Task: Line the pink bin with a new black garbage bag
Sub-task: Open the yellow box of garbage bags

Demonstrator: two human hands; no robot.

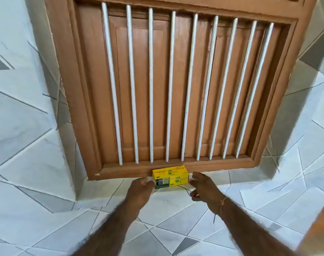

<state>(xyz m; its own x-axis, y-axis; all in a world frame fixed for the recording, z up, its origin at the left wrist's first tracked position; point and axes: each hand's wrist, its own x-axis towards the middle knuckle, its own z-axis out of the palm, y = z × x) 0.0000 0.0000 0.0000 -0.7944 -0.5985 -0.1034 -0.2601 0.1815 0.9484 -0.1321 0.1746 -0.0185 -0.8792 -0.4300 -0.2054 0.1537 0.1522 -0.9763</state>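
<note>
Against the foot of the wooden window frame [87,111] a yellow box [170,175] sits on the tiled sill [163,206], white bars [151,85] above it. Left hand [140,189] at the box's left end, fingers curled and touching it, grip unclear. Right hand [203,187] just beside the box's right end, fingers spread open, holding nothing. Pink bin not in view

Yellow box [170,176] on tiled ledge [166,206] below barred wooden window [176,85], left hand [141,188] touching, right hand [203,187] beside
</note>
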